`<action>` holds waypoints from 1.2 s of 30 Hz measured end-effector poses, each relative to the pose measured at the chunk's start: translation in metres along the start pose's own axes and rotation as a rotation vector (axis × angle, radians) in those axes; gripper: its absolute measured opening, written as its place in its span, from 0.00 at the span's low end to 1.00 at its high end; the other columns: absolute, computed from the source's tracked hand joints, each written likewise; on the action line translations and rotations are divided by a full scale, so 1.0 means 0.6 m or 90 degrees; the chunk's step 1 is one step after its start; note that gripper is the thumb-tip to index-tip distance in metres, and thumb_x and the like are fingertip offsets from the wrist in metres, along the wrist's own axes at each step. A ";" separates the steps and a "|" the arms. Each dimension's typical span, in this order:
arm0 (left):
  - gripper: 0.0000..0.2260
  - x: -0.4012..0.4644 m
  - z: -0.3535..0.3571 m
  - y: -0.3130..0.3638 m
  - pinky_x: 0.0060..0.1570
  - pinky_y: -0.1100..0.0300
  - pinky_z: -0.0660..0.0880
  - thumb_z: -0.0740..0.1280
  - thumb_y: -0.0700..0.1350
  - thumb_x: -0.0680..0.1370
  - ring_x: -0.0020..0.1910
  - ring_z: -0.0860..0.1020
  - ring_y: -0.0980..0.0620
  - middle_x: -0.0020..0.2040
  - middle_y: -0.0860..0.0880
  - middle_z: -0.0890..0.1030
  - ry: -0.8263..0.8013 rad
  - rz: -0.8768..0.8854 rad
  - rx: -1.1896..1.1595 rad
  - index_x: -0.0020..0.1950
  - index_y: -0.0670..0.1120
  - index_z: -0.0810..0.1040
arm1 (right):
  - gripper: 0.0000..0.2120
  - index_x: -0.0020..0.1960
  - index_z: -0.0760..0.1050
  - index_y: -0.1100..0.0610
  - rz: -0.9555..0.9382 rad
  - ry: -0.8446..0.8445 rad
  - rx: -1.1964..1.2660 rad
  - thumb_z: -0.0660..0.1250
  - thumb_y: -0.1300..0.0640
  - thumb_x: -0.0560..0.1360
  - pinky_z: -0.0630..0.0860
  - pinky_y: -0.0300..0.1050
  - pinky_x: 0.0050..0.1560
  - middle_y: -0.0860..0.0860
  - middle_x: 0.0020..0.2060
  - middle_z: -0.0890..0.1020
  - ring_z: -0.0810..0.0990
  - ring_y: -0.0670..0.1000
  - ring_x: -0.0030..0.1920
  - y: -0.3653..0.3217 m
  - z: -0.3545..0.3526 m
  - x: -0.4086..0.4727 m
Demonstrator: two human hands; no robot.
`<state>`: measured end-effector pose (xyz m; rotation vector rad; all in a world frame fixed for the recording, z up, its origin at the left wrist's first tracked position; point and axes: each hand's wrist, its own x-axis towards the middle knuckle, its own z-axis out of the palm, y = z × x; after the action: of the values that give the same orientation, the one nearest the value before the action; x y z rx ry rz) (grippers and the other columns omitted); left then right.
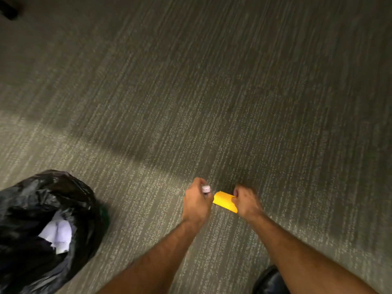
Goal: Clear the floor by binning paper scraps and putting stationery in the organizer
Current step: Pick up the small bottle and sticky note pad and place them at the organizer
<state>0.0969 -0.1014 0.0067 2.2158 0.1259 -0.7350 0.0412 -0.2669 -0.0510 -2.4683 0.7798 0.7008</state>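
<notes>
Right now, right hand fingers curled shut, pinching orange paper scrap; left hand closed round small pale-capped item, type unclear; both above grey carpet floor; black bin bag with white paper scraps well left.

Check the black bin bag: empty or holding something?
Holding something: white crumpled paper shows inside the open black bin bag. How full, cannot tell.
</notes>
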 end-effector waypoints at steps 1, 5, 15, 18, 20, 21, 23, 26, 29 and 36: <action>0.11 0.000 -0.019 0.014 0.40 0.54 0.77 0.70 0.42 0.75 0.39 0.81 0.46 0.42 0.48 0.83 -0.003 0.013 -0.002 0.56 0.48 0.76 | 0.06 0.43 0.74 0.52 0.005 -0.001 0.077 0.68 0.62 0.73 0.73 0.48 0.41 0.55 0.42 0.82 0.80 0.58 0.44 -0.010 -0.015 -0.010; 0.12 -0.024 -0.109 0.091 0.37 0.63 0.72 0.70 0.40 0.75 0.34 0.77 0.52 0.37 0.51 0.80 0.011 0.065 -0.014 0.58 0.46 0.80 | 0.11 0.40 0.72 0.51 -0.032 0.083 0.283 0.70 0.65 0.71 0.72 0.49 0.40 0.48 0.36 0.77 0.76 0.53 0.39 -0.068 -0.101 -0.080; 0.15 -0.158 -0.431 0.437 0.52 0.55 0.76 0.69 0.50 0.77 0.48 0.81 0.50 0.49 0.50 0.84 0.012 0.174 0.001 0.63 0.50 0.81 | 0.08 0.41 0.79 0.51 -0.096 0.132 0.448 0.70 0.63 0.71 0.69 0.32 0.39 0.46 0.39 0.81 0.77 0.41 0.40 -0.301 -0.555 -0.283; 0.11 -0.208 -0.548 0.548 0.49 0.52 0.76 0.66 0.52 0.77 0.44 0.78 0.53 0.46 0.52 0.80 0.010 0.240 0.006 0.59 0.53 0.78 | 0.07 0.42 0.79 0.50 -0.131 0.123 0.445 0.70 0.62 0.72 0.67 0.30 0.35 0.44 0.37 0.81 0.76 0.38 0.36 -0.380 -0.709 -0.360; 0.09 -0.248 -0.626 0.625 0.42 0.53 0.76 0.64 0.52 0.78 0.37 0.77 0.53 0.39 0.54 0.77 -0.007 0.259 -0.002 0.57 0.53 0.76 | 0.05 0.43 0.78 0.50 -0.153 0.139 0.448 0.68 0.60 0.73 0.69 0.33 0.36 0.44 0.38 0.80 0.75 0.39 0.38 -0.433 -0.812 -0.414; 0.09 -0.270 -0.666 0.663 0.38 0.55 0.75 0.64 0.50 0.79 0.34 0.76 0.55 0.37 0.55 0.76 -0.019 0.266 -0.011 0.58 0.52 0.76 | 0.05 0.43 0.78 0.50 -0.161 0.145 0.455 0.68 0.60 0.74 0.72 0.35 0.36 0.45 0.39 0.80 0.76 0.41 0.39 -0.461 -0.863 -0.442; 0.09 -0.311 -0.744 0.733 0.35 0.61 0.70 0.64 0.46 0.81 0.31 0.73 0.59 0.35 0.55 0.74 -0.029 0.292 -0.018 0.61 0.50 0.76 | 0.05 0.44 0.77 0.49 -0.163 0.138 0.492 0.66 0.59 0.76 0.80 0.46 0.30 0.48 0.42 0.79 0.80 0.50 0.40 -0.517 -0.957 -0.499; 0.11 -0.367 -0.849 0.827 0.35 0.66 0.69 0.62 0.45 0.82 0.34 0.73 0.61 0.38 0.54 0.76 -0.017 0.334 -0.011 0.65 0.50 0.75 | 0.06 0.46 0.77 0.47 -0.190 0.139 0.505 0.64 0.57 0.78 0.80 0.54 0.23 0.51 0.45 0.77 0.81 0.57 0.41 -0.587 -1.083 -0.580; 0.12 -0.422 -0.934 0.903 0.41 0.59 0.74 0.61 0.48 0.83 0.40 0.78 0.55 0.44 0.49 0.81 -0.014 0.352 -0.026 0.66 0.51 0.75 | 0.09 0.49 0.76 0.45 -0.210 0.147 0.478 0.62 0.59 0.79 0.82 0.53 0.27 0.49 0.49 0.76 0.80 0.55 0.43 -0.639 -1.181 -0.653; 0.13 -0.464 -1.088 1.054 0.41 0.60 0.73 0.57 0.49 0.84 0.39 0.76 0.57 0.41 0.52 0.80 0.017 0.388 -0.051 0.64 0.50 0.78 | 0.17 0.59 0.68 0.44 -0.223 0.189 0.472 0.66 0.61 0.76 0.81 0.44 0.33 0.50 0.58 0.75 0.78 0.52 0.50 -0.715 -1.363 -0.703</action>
<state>0.3682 -0.0341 0.9149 2.0245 -0.4794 -0.3514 0.2763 -0.2382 0.9364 -1.9449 0.5460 -0.0919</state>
